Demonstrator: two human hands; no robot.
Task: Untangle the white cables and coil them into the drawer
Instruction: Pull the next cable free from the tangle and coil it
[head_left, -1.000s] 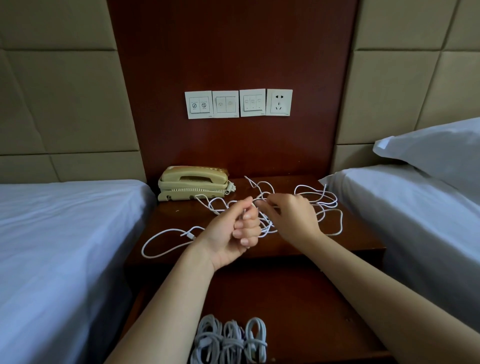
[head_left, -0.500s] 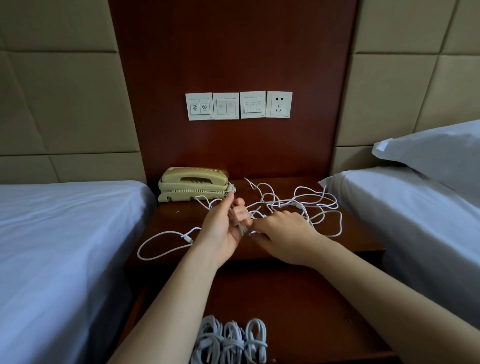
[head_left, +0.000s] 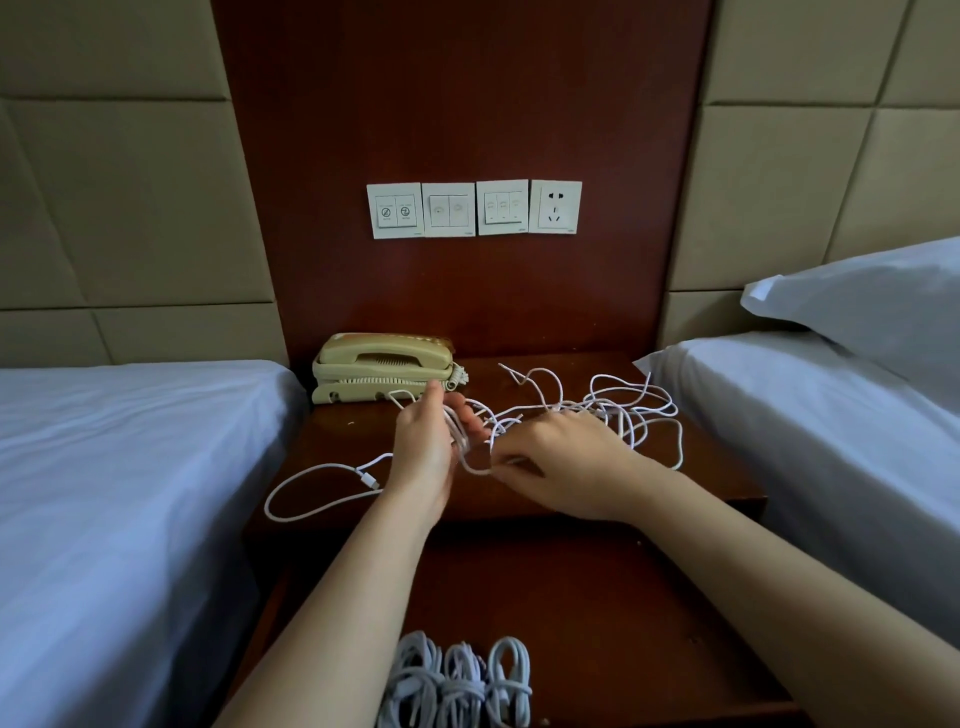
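A tangle of white cables (head_left: 618, 410) lies on the dark wooden nightstand (head_left: 717, 483), with one loose loop and plug trailing to the left (head_left: 311, 493). My left hand (head_left: 423, 447) is raised upright with several turns of cable wound round its fingers. My right hand (head_left: 550, 462) is just right of it, palm down, pinching a strand that runs to the left hand. Below, in the open drawer (head_left: 597, 613), three coiled white cables (head_left: 460, 680) lie side by side at the front.
A beige telephone (head_left: 379, 369) stands at the nightstand's back left. Beds with white sheets flank the nightstand on the left (head_left: 130, 493) and right (head_left: 831, 415); a pillow (head_left: 872, 306) lies on the right one. Switches and a socket (head_left: 472, 209) are on the wall panel.
My left hand has turned from a curled fist to upright fingers with cable wrapped round them. My right hand dropped lower and nearer, drawing cable from the tangle. The left loop shifted slightly.
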